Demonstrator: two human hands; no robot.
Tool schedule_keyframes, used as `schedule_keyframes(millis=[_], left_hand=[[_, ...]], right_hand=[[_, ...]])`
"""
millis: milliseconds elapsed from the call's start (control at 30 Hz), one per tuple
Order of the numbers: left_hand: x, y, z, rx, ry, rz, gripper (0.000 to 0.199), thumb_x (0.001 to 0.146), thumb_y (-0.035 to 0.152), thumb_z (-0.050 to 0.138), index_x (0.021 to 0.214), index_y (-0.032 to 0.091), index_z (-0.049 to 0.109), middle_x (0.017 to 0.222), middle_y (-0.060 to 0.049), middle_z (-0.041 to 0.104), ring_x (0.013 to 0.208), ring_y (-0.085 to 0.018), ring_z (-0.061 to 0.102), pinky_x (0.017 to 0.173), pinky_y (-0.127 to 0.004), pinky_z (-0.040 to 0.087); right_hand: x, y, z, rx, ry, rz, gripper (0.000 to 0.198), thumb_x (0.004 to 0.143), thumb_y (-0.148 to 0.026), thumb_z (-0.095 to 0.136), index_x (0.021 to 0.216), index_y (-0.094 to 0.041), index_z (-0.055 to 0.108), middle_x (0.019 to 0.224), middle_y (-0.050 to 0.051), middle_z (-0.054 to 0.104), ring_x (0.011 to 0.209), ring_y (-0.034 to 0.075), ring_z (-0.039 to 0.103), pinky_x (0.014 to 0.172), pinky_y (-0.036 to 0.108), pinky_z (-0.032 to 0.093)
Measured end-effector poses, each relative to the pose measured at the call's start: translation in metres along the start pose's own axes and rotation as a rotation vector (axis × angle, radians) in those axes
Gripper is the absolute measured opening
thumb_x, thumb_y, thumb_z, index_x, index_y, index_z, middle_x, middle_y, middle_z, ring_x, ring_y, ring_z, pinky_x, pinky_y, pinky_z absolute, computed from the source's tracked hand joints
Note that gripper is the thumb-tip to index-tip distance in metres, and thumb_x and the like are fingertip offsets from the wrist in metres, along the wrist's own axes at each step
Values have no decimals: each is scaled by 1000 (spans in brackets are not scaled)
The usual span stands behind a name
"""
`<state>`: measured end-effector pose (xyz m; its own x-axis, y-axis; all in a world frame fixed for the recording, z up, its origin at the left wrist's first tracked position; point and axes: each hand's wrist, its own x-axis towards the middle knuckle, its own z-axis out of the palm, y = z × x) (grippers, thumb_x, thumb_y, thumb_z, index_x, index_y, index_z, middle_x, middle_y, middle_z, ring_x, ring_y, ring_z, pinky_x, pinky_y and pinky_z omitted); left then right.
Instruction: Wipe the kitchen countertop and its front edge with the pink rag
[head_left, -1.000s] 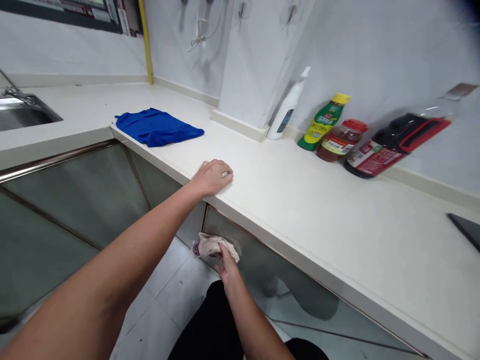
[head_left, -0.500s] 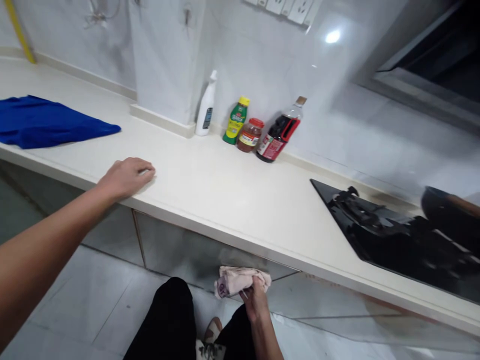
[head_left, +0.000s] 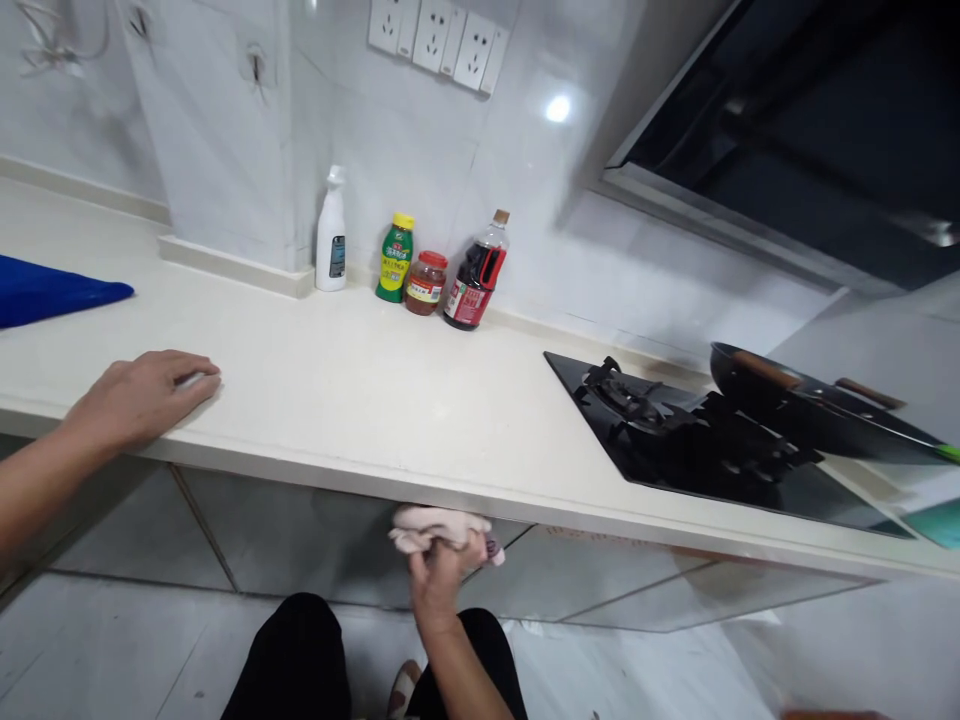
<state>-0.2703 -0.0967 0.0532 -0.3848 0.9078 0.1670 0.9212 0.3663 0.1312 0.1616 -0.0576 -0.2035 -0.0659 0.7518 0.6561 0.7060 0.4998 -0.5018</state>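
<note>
My left hand [head_left: 146, 398] rests on the pale countertop [head_left: 330, 400] near its front edge. Its fingers lie loosely on the surface with a gap between thumb and forefinger, and nothing shows in them. Below the counter's edge, my right hand [head_left: 442, 582] grips a folded pale pink cloth [head_left: 435, 525] with a dark patch at one end. The cloth is against the grey cabinet front [head_left: 300, 530], just under the counter lip. Some of my right fingers are hidden by the cloth.
Along the wall stand a white bottle [head_left: 331, 235], a green bottle [head_left: 394, 260], a red-lidded jar [head_left: 426, 285] and a dark sauce bottle [head_left: 475, 275]. A blue cloth [head_left: 56, 290] lies left. On the right, a wok [head_left: 802, 400] sits over the black gas hob [head_left: 667, 450], below a range hood [head_left: 787, 140].
The view has swung right, bringing more of the hob, wok and hood into sight. My right hand has turned the cloth, whose dark patch is now at its right end.
</note>
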Motion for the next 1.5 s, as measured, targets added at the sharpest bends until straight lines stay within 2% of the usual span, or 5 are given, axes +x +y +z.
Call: schedule_keyframes(millis=[267, 567, 833, 1100, 1500], left_hand=[[-4, 1, -5, -70, 20, -58, 53, 90, 54, 36, 124, 26, 66, 146, 0, 60, 134, -25, 53, 112, -40, 40], [-4, 7, -6, -35, 37, -16, 54, 90, 55, 36, 122, 24, 67, 143, -3, 63, 134, -29, 53, 109, -43, 41], [-12, 14, -9, -70, 64, -1, 53, 89, 56, 39, 119, 23, 68, 141, -5, 65, 133, -28, 53, 109, -39, 39], [-18, 12, -14, -219, 82, -43, 48, 92, 51, 44, 117, 20, 70, 140, -7, 65, 121, -28, 59, 105, -40, 45], [-14, 9, -11, -114, 85, -4, 52, 86, 51, 44, 117, 19, 70, 139, -5, 66, 129, -28, 56, 106, -39, 43]], right_hand=[[12, -14, 2, -62, 102, -442, 8, 87, -25, 57, 94, -24, 60, 116, 10, 48, 110, 32, 42, 95, 53, 38], [14, 94, -69, -243, 316, -144, 41, 90, -43, 61, 125, -24, 49, 130, 16, 35, 122, 41, 37, 98, 66, 38], [7, 0, -17, -54, 101, -355, 14, 91, -24, 58, 103, -25, 64, 128, 10, 48, 123, 37, 39, 102, 59, 39], [22, -73, 48, 40, -289, -806, 40, 92, -12, 55, 129, -26, 62, 139, 5, 57, 132, 27, 39, 111, 42, 36], [40, 101, -95, -211, -52, -493, 22, 83, -16, 56, 101, -24, 66, 125, 10, 61, 118, 31, 50, 102, 49, 39]])
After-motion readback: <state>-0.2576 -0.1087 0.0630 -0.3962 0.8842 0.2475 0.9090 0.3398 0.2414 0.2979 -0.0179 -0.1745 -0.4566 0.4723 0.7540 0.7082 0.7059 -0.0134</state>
